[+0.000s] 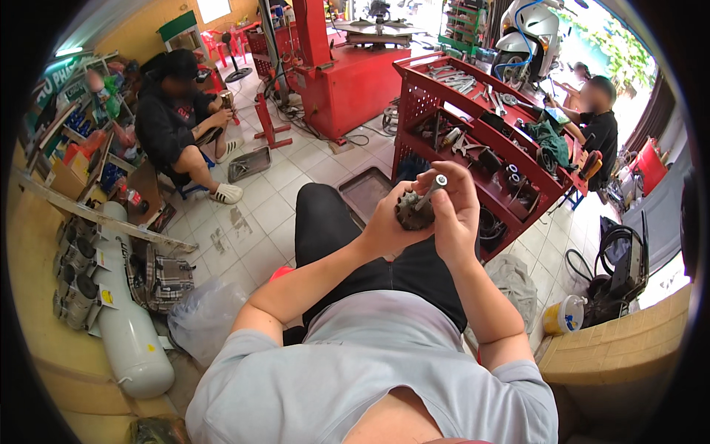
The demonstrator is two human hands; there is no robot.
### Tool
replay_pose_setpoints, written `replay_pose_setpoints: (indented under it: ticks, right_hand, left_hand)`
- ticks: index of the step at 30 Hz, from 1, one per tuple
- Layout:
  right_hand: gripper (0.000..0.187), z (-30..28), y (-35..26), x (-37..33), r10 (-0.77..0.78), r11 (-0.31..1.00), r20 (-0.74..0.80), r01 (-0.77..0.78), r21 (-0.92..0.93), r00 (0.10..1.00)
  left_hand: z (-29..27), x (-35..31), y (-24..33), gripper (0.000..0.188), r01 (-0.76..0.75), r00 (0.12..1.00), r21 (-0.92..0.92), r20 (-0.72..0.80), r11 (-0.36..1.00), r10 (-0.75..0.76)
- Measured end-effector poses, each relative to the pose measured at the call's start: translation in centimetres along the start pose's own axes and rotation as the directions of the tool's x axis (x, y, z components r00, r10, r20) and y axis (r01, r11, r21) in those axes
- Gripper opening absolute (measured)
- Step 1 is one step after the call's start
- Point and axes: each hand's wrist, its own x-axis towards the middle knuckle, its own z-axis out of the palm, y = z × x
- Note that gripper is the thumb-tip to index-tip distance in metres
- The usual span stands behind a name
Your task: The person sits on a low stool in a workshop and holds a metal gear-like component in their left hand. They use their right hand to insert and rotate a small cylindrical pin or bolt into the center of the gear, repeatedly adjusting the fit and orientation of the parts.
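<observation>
In front of my lap, my left hand (390,220) is closed around a dark, round metal part with a toothed rim (414,210), like a gear. A silver metal rod (429,194) with a round, pale end rises from it toward the upper right. My right hand (460,211) is closed about this rod, its thumb against it and its fingers curled behind. Whether rod and toothed part are one piece, I cannot tell. Both hands are close together, and the part's underside is hidden in my left palm.
Beyond my hands stands a red tool cart (473,103) with wrenches and parts. A shallow metal tray (364,194) lies past my knees. One person (177,122) sits at left, another (600,126) at right. A grey cylinder (133,325) lies at left, a yellow-white bucket (563,317) at right.
</observation>
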Motion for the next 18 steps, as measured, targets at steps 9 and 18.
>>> replay_pose_setpoints:
  ticks: [9, 18]
  right_hand:
    - [0.029, -0.1, -0.2, 0.0, 0.044, 0.997, -0.001, -0.044, -0.061, 0.999]
    - [0.033, -0.1, -0.3, 0.2, 0.109, 0.991, -0.029, -0.111, -0.079, 0.994]
  left_hand:
    - [0.1, 0.0, -0.3, 0.06, -0.002, 1.0, -0.046, -0.007, 0.999, 0.002]
    - [0.1, 0.0, -0.5, 0.056, 0.018, 1.0, -0.056, -0.008, 0.998, -0.019]
